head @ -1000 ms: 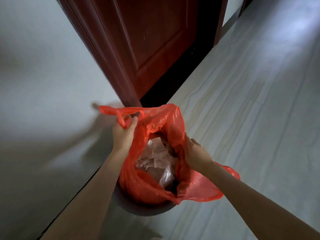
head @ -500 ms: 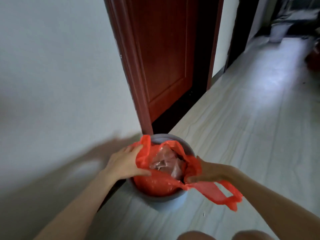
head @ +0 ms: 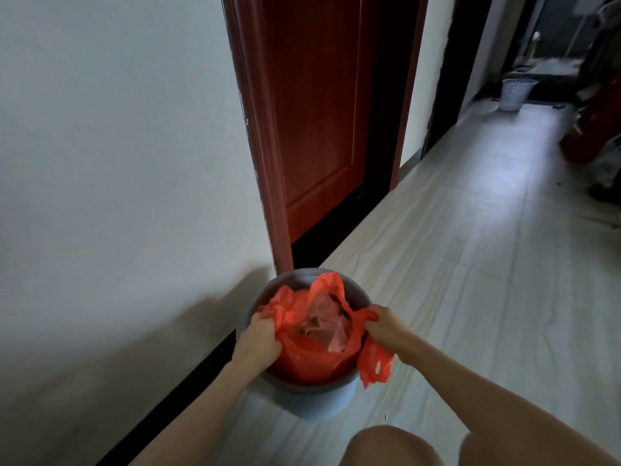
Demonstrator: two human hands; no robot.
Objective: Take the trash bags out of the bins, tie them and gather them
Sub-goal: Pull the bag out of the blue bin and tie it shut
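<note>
We see a thin red plastic trash bag point(head: 304, 356), crinkled, slightly glossy and translucent, so pale crumpled film or paper waste point(head: 322, 317) shows through. It sits in a round grey plastic bin point(head: 322, 400) with a smooth matt wall. At 12 o'clock from the bin, a dark red wooden door point(head: 316, 105) and frame, smooth with a satin sheen. Pale grey wood-grain floor point(head: 470, 264), smooth, with glossy glare at 2 o'clock. Plain white painted wall point(head: 117, 146) at 10 o'clock, matt. Far white perforated plastic basket point(head: 515, 92) at 1 o'clock.
</note>
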